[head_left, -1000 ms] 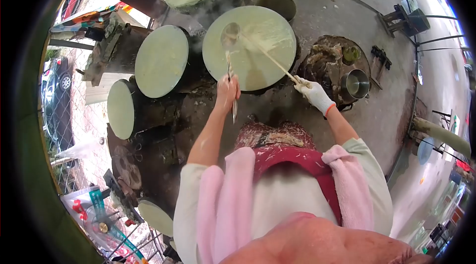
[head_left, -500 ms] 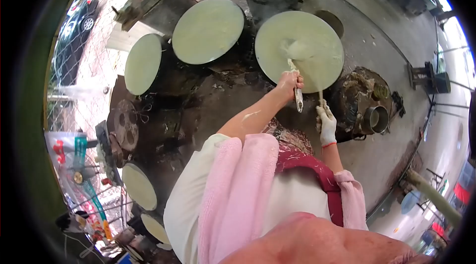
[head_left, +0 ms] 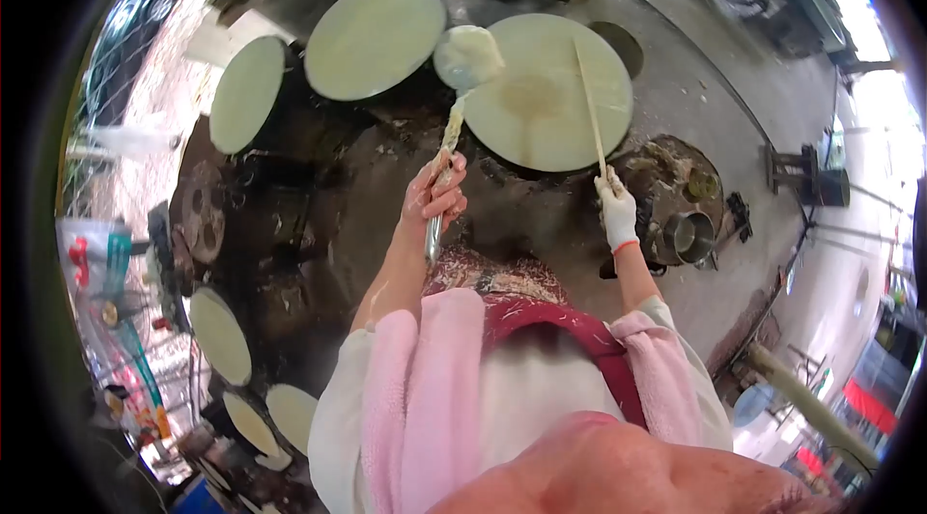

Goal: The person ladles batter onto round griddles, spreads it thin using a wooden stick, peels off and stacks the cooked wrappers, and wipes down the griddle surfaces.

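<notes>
My bare left hand (head_left: 435, 194) is closed around the handle of a batter-smeared ladle (head_left: 470, 58). The ladle's round head carries a pale lump of batter and hangs by the left edge of a round griddle (head_left: 550, 147). A thin pale layer covers this griddle, with a brownish patch near its middle. In my right hand (head_left: 618, 210), which wears a white glove, is a long thin wooden stick (head_left: 590, 104). The stick reaches up across the right part of the griddle; whether its tip touches the layer I cannot tell.
More pale-covered round griddles (head_left: 377, 39) stand to the left and behind, with another (head_left: 246, 94) further left. A drum-like stand (head_left: 690, 166) holding a metal pot (head_left: 691, 236) is at my right. Pale discs (head_left: 220, 335) lie at lower left, near a wire fence.
The ladle has lifted off the griddle's middle and moved left with my left hand. The stick has swung up across the griddle's right side. The view has shifted slightly.
</notes>
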`<state>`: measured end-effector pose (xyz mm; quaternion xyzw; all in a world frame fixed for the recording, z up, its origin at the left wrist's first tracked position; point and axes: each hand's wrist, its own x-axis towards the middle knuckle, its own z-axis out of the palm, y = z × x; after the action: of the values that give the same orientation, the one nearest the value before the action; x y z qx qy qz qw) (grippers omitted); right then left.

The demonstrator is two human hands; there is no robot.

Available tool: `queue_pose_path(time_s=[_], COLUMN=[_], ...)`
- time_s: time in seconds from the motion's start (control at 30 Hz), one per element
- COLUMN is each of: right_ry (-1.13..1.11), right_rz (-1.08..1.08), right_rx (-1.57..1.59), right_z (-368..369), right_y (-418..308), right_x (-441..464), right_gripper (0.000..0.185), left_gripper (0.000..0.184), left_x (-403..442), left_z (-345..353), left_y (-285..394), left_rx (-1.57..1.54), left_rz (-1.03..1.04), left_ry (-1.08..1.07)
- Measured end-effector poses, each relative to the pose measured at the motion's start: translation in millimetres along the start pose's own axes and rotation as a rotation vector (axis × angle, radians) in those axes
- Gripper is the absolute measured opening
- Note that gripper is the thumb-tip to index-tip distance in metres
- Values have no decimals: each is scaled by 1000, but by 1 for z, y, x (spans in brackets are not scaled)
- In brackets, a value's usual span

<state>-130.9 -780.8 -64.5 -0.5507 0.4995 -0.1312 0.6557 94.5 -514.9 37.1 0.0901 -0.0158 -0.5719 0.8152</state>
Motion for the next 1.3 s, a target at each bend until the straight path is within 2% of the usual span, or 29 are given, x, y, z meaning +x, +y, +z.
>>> queue_pose_path(time_s=[0.07, 0.13, 0.17, 0.2, 0.23, 0.27, 0.3, 0.37, 0.47, 0.5, 0.6, 0.67, 0.73, 0.77, 0.8, 0.83, 0.87, 0.9, 0.97, 1.0, 1.1, 1.13, 1.17, 1.2, 1.23, 1.3], right_ry=[-189, -359, -307, -262, -69, -39, -76, -159, -597, -677, -833, -1000, -1163, -1226, -1284, -1334, -1383, -1431, -1528, -1581, -1742, -1746, -1780, -1828, -1849, -1843], right_rz=[-150, -116, -272, -281, -494, -219, -172, -85, -281, -312, -185, -209, -170, -111, -49, -55, -61, -63, -154, -201, -868, -1078, -1253, -1335, -1432, -1502], right_rx=[-184, -265, -253, -164, -245, 18, -53, -204, -329, -332, -205, -351, -464, -498, -537, -593, -645, -695, -811, -866, -841, -1021, -1031, -1104, -1057, -1093], right_z=[11, 21, 19, 11, 14, 1, 11, 34, 125, 160, 275, 346, 411, 442, 469, 492, 514, 539, 597, 627, 716, 734, 755, 772, 792, 816], right_y=[43, 18, 20, 22, 8, 32, 42, 60, 78, 88, 105, 93, 104, 104, 105, 99, 92, 91, 123, 145, 212, 203, 210, 212, 231, 244], right_x=[15, -20, -22, -14, -23, -9, -14, -28, -87, -99, -132, -176, -204, -227, -253, -283, -315, -337, -347, -350, -368, -407, -439, -476, -499, -560], right_gripper=[48, 52, 46, 38, 35, 39, 42, 50, 51, 50, 46, 44, 40, 36, 33, 32, 32, 32, 32, 33, 28, 31, 32, 38, 46, 68], left_gripper=[39, 38, 37, 36, 36, 36, 36, 34, 33, 33, 36, 35, 35, 34, 32, 31, 32, 33, 33, 33, 37, 37, 37, 38, 37, 37], left_x=[-13, -42, -60, -77, -99, -124, -152, -215, -317, -352, -447, -501, -553, -574, -593, -605, -619, -628, -666, -675, -676, -674, -672, -669, -663, -635], left_z=[23, 25, 21, 17, 14, 11, 10, 7, -3, -3, -17, -19, -21, -14, -6, 11, 11, 12, -2, 2, 33, 27, 18, 7, -15, -5], left_y=[16, 19, 21, 25, 28, 29, 32, 36, 35, 33, 23, 8, -9, -21, -35, -49, -64, -78, -99, -107, -108, -109, -117, -128, -147, -144], left_rx=[-114, -226, -338, -446, -429, -416, -404, -189, -19, 13, 38, 21, 23, -34, -21, -160, -267, -413, 124, 69, -156, -257, -359, -456, -228, -804], left_rz=[7, 78, 78, 70, 113, 155, 201, 315, 516, 590, 782, 933, 1031, 1110, 1222, 1360, 1514, 1555, 1859, 1941, 2181, 2229, 2273, 2313, 2317, 2579], left_ry=[14, 40, -5, -65, -62, -56, -49, 64, 244, 287, 352, 434, 405, 499, 543, 564, 220, -328, 300, 439, 821, 762, 704, 647, 502, 579])
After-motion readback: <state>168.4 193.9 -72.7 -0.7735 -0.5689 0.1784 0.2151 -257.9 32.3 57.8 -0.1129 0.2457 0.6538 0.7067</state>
